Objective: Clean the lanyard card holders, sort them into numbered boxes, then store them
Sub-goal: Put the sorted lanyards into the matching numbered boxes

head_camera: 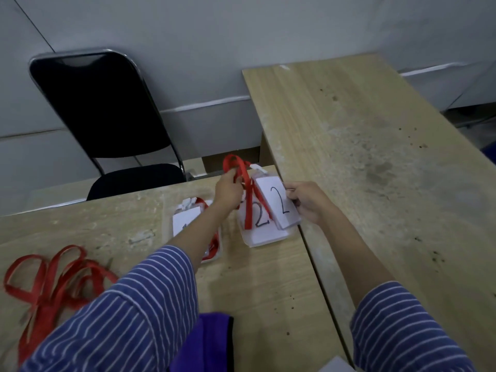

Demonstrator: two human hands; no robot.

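My right hand (pixel 308 201) pinches the right edge of a clear card holder (pixel 277 204) with a white card marked 2. My left hand (pixel 228 190) grips its red lanyard strap (pixel 240 167), bunched above the holder. Both are held just over a white box (pixel 264 236) whose paper also reads 2. Left of it stands a second white box (pixel 197 226) with a card holder and a red strap inside, partly hidden by my left forearm.
Several loose red lanyards (pixel 51 277) lie at the near left of the wooden table (pixel 257 285). A purple cloth (pixel 206 342) sits at the near edge. A second wooden table (pixel 375 162) adjoins on the right. A black chair (pixel 102 114) stands behind.
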